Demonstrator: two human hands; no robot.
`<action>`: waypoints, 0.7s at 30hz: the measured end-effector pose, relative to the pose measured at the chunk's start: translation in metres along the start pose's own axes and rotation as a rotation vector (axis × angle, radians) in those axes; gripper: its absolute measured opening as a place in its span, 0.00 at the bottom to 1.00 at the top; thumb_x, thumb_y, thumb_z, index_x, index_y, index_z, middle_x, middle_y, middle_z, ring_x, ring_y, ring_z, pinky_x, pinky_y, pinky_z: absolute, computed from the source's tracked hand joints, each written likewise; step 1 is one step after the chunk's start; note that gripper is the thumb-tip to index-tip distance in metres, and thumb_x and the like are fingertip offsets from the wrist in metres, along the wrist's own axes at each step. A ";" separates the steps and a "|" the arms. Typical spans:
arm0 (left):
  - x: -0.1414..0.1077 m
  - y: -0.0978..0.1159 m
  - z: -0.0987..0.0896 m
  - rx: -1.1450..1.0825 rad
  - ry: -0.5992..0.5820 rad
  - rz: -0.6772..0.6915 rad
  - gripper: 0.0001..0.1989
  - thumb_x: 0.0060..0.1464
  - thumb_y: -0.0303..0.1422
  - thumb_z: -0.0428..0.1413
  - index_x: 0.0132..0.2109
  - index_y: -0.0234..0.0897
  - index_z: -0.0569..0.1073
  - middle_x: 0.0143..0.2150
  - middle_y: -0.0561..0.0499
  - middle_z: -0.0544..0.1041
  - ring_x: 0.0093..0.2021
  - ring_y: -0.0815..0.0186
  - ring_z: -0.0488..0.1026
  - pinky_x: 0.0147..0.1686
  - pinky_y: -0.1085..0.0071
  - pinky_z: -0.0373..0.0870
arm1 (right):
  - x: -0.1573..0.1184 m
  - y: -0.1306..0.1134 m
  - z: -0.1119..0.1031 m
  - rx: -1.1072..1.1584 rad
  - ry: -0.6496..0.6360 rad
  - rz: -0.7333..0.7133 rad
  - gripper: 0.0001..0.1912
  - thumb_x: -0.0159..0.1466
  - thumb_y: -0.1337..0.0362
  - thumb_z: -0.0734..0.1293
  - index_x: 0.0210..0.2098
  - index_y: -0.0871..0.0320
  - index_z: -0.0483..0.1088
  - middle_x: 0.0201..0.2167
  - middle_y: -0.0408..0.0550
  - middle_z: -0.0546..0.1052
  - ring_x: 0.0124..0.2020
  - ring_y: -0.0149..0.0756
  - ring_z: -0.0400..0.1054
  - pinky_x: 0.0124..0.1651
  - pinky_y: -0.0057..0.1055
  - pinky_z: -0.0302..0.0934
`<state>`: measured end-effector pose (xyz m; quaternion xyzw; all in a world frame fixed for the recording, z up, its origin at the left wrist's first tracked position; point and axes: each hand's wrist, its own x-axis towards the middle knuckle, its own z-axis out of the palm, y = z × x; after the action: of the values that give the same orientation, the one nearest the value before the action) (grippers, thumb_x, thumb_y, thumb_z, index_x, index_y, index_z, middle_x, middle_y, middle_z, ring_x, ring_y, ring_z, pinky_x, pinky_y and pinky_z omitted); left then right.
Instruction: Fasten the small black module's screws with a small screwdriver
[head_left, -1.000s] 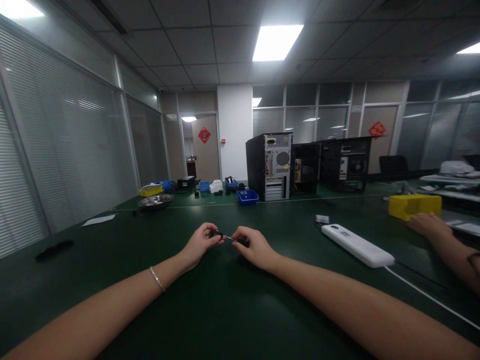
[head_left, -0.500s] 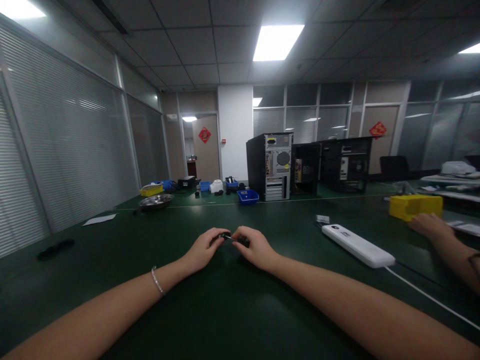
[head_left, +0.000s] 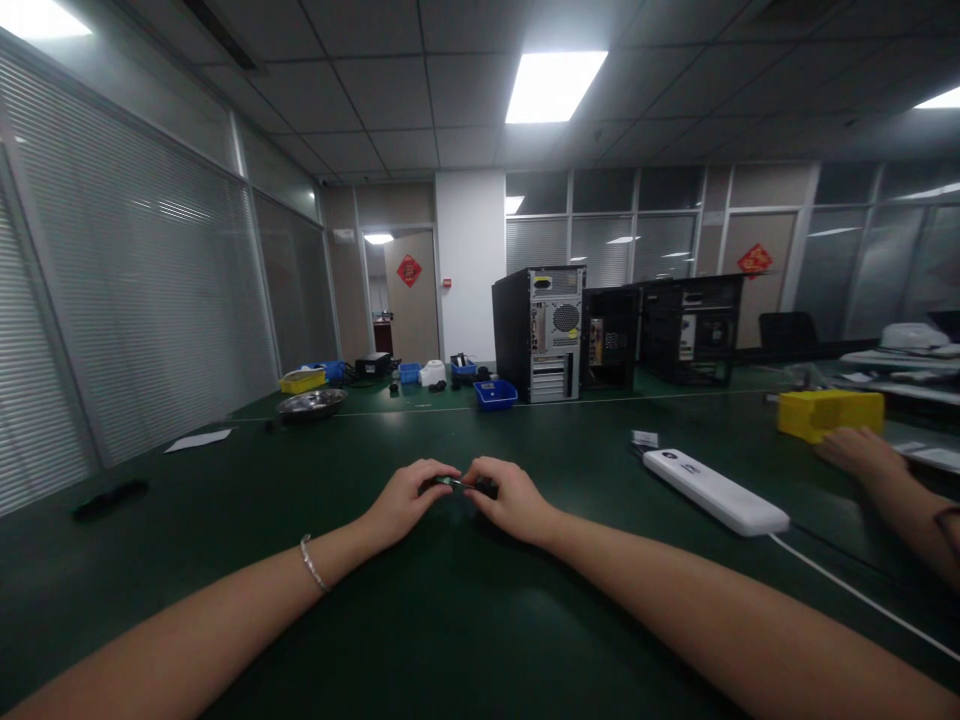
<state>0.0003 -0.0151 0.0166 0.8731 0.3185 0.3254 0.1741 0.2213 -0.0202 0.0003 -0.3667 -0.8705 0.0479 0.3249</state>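
Observation:
Over the green tabletop [head_left: 450,630], my two hands meet almost fingertip to fingertip. The thumb and fingers of my left hand [head_left: 403,505] pinch a small dark piece [head_left: 445,481] with a greenish face, like a tiny circuit board; its details are too small to tell. My right hand [head_left: 516,503] is closed on a thin dark-handled tool [head_left: 486,489], which looks like a small screwdriver. Its slim metal shaft points left at the small piece; whether the tip touches it I cannot tell.
A white power strip [head_left: 712,490] with cables lies to the right. Beyond it, another person's hand [head_left: 862,453] is at a yellow bin [head_left: 830,414]. Computer cases [head_left: 555,335], a blue tray [head_left: 496,394] and a metal dish [head_left: 310,403] stand further back. A dark object [head_left: 111,499] lies left.
The small piece in my left fingers has tilted, so its greenish face shows more. My hands have barely shifted, and both keep their grips.

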 end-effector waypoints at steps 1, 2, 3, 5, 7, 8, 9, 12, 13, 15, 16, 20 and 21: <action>0.000 -0.001 0.000 0.003 -0.005 -0.001 0.11 0.63 0.33 0.54 0.51 0.35 0.73 0.48 0.46 0.77 0.48 0.57 0.74 0.49 0.52 0.70 | 0.000 0.000 0.000 0.002 -0.002 -0.003 0.10 0.69 0.63 0.65 0.48 0.60 0.70 0.47 0.50 0.75 0.43 0.40 0.73 0.44 0.41 0.69; 0.000 -0.002 0.000 0.004 -0.009 -0.002 0.11 0.63 0.33 0.54 0.50 0.35 0.73 0.48 0.46 0.77 0.48 0.57 0.74 0.49 0.52 0.70 | 0.000 0.000 0.000 0.006 -0.002 -0.005 0.10 0.69 0.63 0.65 0.48 0.60 0.70 0.47 0.50 0.75 0.43 0.40 0.73 0.44 0.42 0.69; 0.001 -0.002 0.000 0.002 -0.012 -0.003 0.11 0.63 0.34 0.54 0.50 0.35 0.73 0.48 0.46 0.77 0.48 0.57 0.74 0.49 0.52 0.70 | 0.000 0.000 0.001 0.010 -0.002 -0.007 0.10 0.69 0.63 0.65 0.48 0.60 0.70 0.47 0.50 0.75 0.43 0.40 0.73 0.45 0.42 0.69; 0.001 -0.003 0.000 -0.014 -0.017 -0.001 0.12 0.63 0.34 0.54 0.50 0.35 0.73 0.49 0.46 0.77 0.49 0.57 0.74 0.50 0.51 0.69 | 0.000 0.001 0.001 0.020 0.000 -0.009 0.10 0.69 0.63 0.65 0.48 0.60 0.70 0.47 0.50 0.75 0.43 0.40 0.73 0.44 0.42 0.69; 0.002 -0.003 0.000 -0.043 -0.026 0.002 0.12 0.63 0.34 0.54 0.51 0.35 0.72 0.51 0.45 0.76 0.50 0.56 0.74 0.51 0.51 0.69 | 0.000 0.001 0.000 0.033 0.000 -0.010 0.10 0.69 0.63 0.65 0.48 0.60 0.70 0.47 0.50 0.75 0.42 0.40 0.73 0.44 0.41 0.69; 0.002 -0.002 0.000 -0.060 -0.031 0.002 0.12 0.63 0.34 0.54 0.51 0.35 0.72 0.51 0.45 0.76 0.50 0.56 0.74 0.51 0.51 0.69 | 0.000 0.000 -0.001 0.040 0.000 -0.009 0.10 0.69 0.63 0.65 0.48 0.60 0.70 0.46 0.50 0.75 0.42 0.39 0.73 0.43 0.41 0.70; 0.002 -0.002 0.000 -0.076 -0.036 0.000 0.12 0.63 0.34 0.54 0.52 0.35 0.72 0.52 0.45 0.76 0.51 0.55 0.74 0.51 0.51 0.69 | 0.000 0.000 -0.001 0.046 0.001 -0.007 0.10 0.69 0.63 0.65 0.48 0.60 0.70 0.46 0.50 0.75 0.41 0.39 0.73 0.43 0.40 0.70; 0.002 -0.002 0.001 -0.115 -0.045 -0.013 0.13 0.63 0.34 0.54 0.52 0.35 0.72 0.52 0.45 0.75 0.50 0.55 0.74 0.50 0.51 0.70 | -0.001 -0.002 -0.003 0.065 0.006 -0.001 0.10 0.69 0.64 0.65 0.48 0.60 0.70 0.46 0.49 0.75 0.41 0.39 0.73 0.42 0.40 0.70; 0.002 -0.003 0.002 -0.123 -0.046 -0.020 0.13 0.63 0.34 0.54 0.52 0.35 0.72 0.52 0.45 0.75 0.50 0.55 0.74 0.50 0.51 0.70 | -0.001 -0.003 -0.003 0.071 0.009 0.002 0.10 0.69 0.64 0.65 0.48 0.60 0.70 0.45 0.49 0.75 0.41 0.39 0.73 0.42 0.40 0.70; 0.003 -0.005 0.003 -0.133 -0.043 -0.039 0.13 0.63 0.35 0.54 0.52 0.35 0.71 0.52 0.45 0.75 0.50 0.55 0.74 0.49 0.52 0.71 | 0.000 -0.003 -0.003 0.080 0.014 0.010 0.10 0.69 0.64 0.65 0.48 0.60 0.70 0.45 0.49 0.75 0.41 0.39 0.73 0.42 0.40 0.70; 0.003 -0.006 0.004 -0.134 -0.041 -0.051 0.13 0.63 0.35 0.54 0.52 0.35 0.71 0.52 0.45 0.75 0.49 0.56 0.74 0.48 0.52 0.72 | 0.000 -0.003 -0.003 0.083 0.018 0.016 0.10 0.69 0.64 0.65 0.48 0.60 0.70 0.45 0.49 0.75 0.41 0.39 0.73 0.42 0.40 0.70; 0.005 -0.007 0.002 -0.122 -0.065 -0.085 0.14 0.63 0.35 0.54 0.53 0.35 0.70 0.52 0.45 0.75 0.47 0.57 0.75 0.46 0.54 0.73 | 0.001 -0.001 -0.003 0.085 0.043 0.053 0.10 0.69 0.64 0.65 0.48 0.60 0.70 0.46 0.49 0.75 0.41 0.39 0.73 0.42 0.40 0.70; 0.005 -0.005 0.001 -0.114 -0.089 -0.086 0.14 0.62 0.35 0.54 0.53 0.34 0.70 0.51 0.45 0.75 0.47 0.57 0.75 0.46 0.54 0.73 | 0.001 -0.001 -0.003 0.086 0.050 0.063 0.10 0.69 0.64 0.65 0.48 0.60 0.70 0.46 0.49 0.75 0.41 0.39 0.73 0.42 0.40 0.70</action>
<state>0.0011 -0.0082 0.0156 0.8609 0.3285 0.2960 0.2515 0.2221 -0.0209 0.0033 -0.3805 -0.8474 0.0862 0.3602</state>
